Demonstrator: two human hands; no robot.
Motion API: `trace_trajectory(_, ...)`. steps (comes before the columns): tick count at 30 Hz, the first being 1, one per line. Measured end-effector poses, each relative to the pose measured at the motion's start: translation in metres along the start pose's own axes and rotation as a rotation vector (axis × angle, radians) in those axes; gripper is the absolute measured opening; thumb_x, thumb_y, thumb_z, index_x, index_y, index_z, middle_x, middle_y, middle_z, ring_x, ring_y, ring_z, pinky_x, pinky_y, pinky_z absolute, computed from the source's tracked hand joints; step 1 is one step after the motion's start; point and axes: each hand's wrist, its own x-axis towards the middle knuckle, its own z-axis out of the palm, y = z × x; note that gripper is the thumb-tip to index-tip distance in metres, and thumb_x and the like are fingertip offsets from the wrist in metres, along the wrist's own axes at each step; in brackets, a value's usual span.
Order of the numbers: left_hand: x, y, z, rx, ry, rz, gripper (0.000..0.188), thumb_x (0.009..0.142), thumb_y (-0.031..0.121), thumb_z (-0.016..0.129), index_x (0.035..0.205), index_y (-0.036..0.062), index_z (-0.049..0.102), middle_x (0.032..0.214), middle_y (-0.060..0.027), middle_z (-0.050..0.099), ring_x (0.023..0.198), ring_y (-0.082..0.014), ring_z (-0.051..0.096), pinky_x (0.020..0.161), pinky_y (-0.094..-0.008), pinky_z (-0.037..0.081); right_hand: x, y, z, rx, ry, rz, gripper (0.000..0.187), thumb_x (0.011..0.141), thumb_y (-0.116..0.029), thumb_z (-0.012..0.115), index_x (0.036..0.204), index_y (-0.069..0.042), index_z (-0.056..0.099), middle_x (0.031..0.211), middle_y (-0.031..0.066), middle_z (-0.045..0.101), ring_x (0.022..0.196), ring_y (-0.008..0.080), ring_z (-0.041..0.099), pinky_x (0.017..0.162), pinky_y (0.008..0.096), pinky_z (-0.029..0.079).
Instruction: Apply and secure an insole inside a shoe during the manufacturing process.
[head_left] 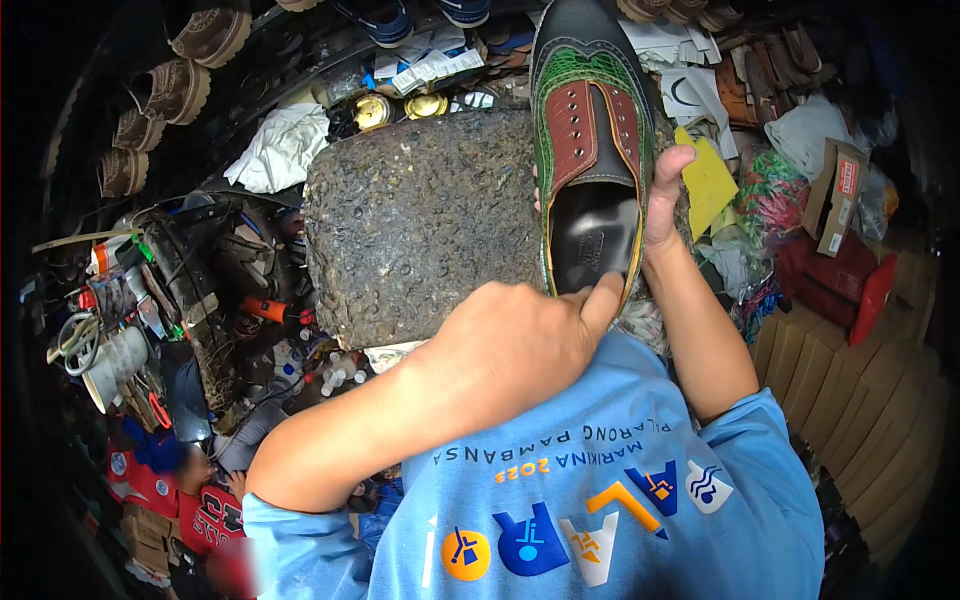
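A dress shoe with a black toe, green textured panels and a reddish-brown eyelet section points away from me, its eyelets unlaced. My right hand supports it from the right side, thumb up along the edge; fingertips show at its left side, so the hand wraps beneath. At the heel end, my left hand is curled with its fingers reaching over the collar into the opening, on the black insole. The other fingers of that hand are hidden. Left of the shoe lies a dark, rough-surfaced block, partly under it.
Brown shoes line a rack at upper left. Open round tins and a crumpled white cloth sit beyond the block. Tools and small bottles clutter the left. Cardboard boxes stand at right. Another person is at lower left.
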Motion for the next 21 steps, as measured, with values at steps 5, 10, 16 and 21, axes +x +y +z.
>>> trace_trajectory(5,0.0,-0.005,-0.031,-0.017,-0.102,-0.044,0.061,0.088,0.027,0.069,0.14,0.0003,0.052,0.075,-0.0174,0.069,0.07,-0.0383,0.072,0.061,-0.0502,0.055,0.005,0.001,0.015,0.001,0.179,-0.092,0.135,0.063,-0.1,0.05,0.157,-0.006,0.035,0.141,0.0178,0.058,0.117,0.0332,0.066,0.097,0.0497,0.059)
trace_trajectory(10,-0.01,0.006,-0.04,0.035,0.303,0.063,0.076,0.089,0.064,0.064,0.117,-0.0071,0.069,0.122,-0.0271,0.069,0.122,-0.0358,0.06,0.091,-0.0467,0.046,0.007,-0.002,-0.013,0.079,0.09,-0.022,0.13,0.066,-0.1,0.047,0.155,-0.006,0.039,0.135,0.0243,0.061,0.111,0.0397,0.068,0.095,0.0524,0.059)
trace_trajectory(16,0.035,0.005,-0.004,0.154,0.245,0.02,0.096,0.095,0.074,0.044,0.126,-0.0145,0.063,0.13,-0.0314,0.065,0.13,-0.0376,0.058,0.106,-0.0586,0.035,0.008,-0.008,0.005,0.064,0.261,-0.018,0.127,0.073,-0.102,0.032,0.154,-0.004,0.041,0.144,0.0205,0.056,0.122,0.0358,0.064,0.101,0.0544,0.056)
trace_trajectory(21,0.016,0.006,-0.014,0.15,-0.147,0.019,0.1,0.096,0.076,0.038,0.14,-0.0128,0.054,0.148,-0.0296,0.052,0.143,-0.0391,0.048,0.119,-0.0743,0.014,0.007,0.002,-0.006,0.15,0.015,0.024,0.123,0.074,-0.099,0.035,0.158,-0.009,0.037,0.146,0.019,0.055,0.127,0.037,0.06,0.105,0.0515,0.054)
